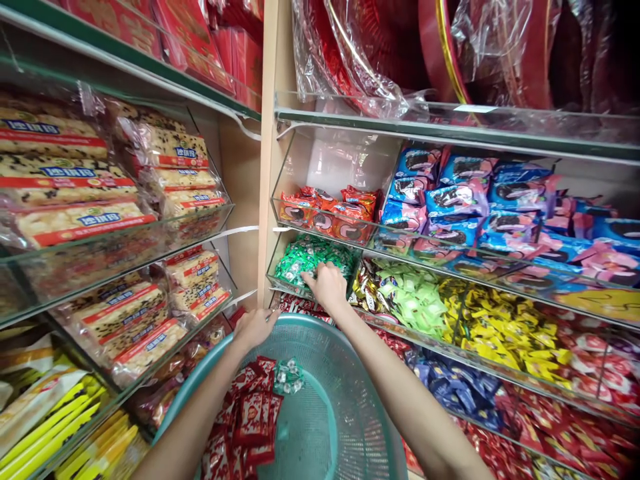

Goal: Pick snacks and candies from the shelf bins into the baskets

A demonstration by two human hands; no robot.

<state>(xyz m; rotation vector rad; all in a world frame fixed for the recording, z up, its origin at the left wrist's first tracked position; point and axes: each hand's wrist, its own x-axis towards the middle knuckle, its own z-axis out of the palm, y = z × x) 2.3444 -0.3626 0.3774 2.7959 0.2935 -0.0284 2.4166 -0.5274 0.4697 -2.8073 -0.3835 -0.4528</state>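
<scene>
With its fingers bent over the far rim, my left hand (255, 327) grips a large green plastic basket (363, 383). Inside the basket lie several red printed packets (253, 417) and a small cluster of clear-and-green wrapped candies (289, 377). My right hand (327, 287) reaches past the rim into a shelf bin of green-wrapped candies (310, 257). Its thumb stands apart from the bent fingers, and the fingertips touch the candies. Nothing shows held in it, though part of the fingers is hidden.
Blue cookie packs (455, 200) and orange-red packs (330, 207) sit on the shelf above. Light green sweets (413, 293) and yellow sweets (510, 333) fill bins to the right. Packaged sesame bars (75, 173) line the left shelves. Glass shelf fronts and a wooden post (267, 153) border the reach.
</scene>
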